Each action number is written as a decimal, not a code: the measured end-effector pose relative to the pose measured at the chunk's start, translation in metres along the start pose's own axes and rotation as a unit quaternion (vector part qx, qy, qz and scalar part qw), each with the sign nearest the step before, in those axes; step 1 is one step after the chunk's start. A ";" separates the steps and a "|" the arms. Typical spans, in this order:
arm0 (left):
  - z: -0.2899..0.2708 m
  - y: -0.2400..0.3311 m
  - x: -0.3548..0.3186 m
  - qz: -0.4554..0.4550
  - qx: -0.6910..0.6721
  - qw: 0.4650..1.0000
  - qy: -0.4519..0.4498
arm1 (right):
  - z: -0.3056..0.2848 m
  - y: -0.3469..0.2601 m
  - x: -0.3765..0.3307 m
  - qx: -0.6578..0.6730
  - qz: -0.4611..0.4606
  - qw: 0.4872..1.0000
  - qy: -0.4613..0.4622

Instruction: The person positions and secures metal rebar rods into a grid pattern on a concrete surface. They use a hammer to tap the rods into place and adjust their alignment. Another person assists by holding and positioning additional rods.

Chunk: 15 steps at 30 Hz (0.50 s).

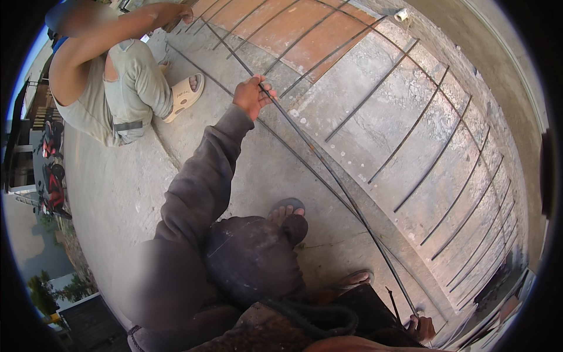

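My left hand reaches forward in a dark sleeve and grips a long dark steel bar. The bar runs diagonally from the upper left down to the lower right. At the bottom edge my right hand is closed around the near end of that bar, next to a short thin metal tool that sticks up. Several short cross bars lie in a row on the concrete to the right of the long bar. My sandalled feet stand beside it.
Another person squats at the upper left in a pale sandal, one hand at the far end of the bars. A second long bar lies on the slab. A concrete wall curves along the right; red motorbikes stand far left.
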<state>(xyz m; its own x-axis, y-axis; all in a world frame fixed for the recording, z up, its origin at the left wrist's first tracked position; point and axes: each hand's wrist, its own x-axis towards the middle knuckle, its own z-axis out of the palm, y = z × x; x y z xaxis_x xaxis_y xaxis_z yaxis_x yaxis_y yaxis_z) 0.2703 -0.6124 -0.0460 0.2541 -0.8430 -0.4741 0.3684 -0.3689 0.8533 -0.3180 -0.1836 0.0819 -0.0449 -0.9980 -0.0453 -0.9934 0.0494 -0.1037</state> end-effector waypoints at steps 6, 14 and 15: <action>0.011 0.007 -0.006 0.007 -0.056 0.996 -0.066 | -0.071 0.008 0.015 -0.156 -0.018 0.984 -0.089; 0.034 0.000 -0.050 -0.016 -0.031 0.993 -0.109 | -0.038 0.028 0.016 0.020 -0.051 0.994 0.092; 0.033 -0.004 -0.052 -0.016 -0.029 0.994 -0.107 | -0.029 0.031 0.015 0.048 -0.053 0.991 0.115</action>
<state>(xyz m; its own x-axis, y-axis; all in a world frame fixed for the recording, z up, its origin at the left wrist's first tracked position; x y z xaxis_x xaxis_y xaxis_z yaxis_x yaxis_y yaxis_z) 0.2262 -0.5798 -0.0174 0.0468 -0.8972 -0.4391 0.4265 -0.3796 0.8210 -0.3527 -0.1985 0.1065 0.0245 -0.9799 0.1980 -0.9797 -0.0629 -0.1901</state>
